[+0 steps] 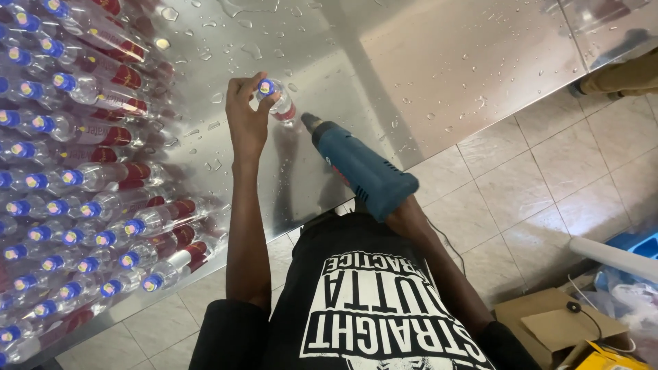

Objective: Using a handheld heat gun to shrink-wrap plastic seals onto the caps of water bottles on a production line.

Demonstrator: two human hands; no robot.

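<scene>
My left hand (247, 116) pinches blue cap of bottle (277, 103), upper centre of frame, on wet steel table (425, 62). Right hand, hidden, grips blue heat gun (360, 168); better keep nozzle off fingers (241, 85), turn bottle steadily.

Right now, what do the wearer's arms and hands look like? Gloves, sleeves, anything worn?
Both bare: no gloves, rings, watch or wristbands visible. The left hand and forearm are uncovered up to a short black sleeve. The right hand is mostly hidden; its forearm is also bare. The sleeves belong to a black T-shirt with white block lettering.
</scene>
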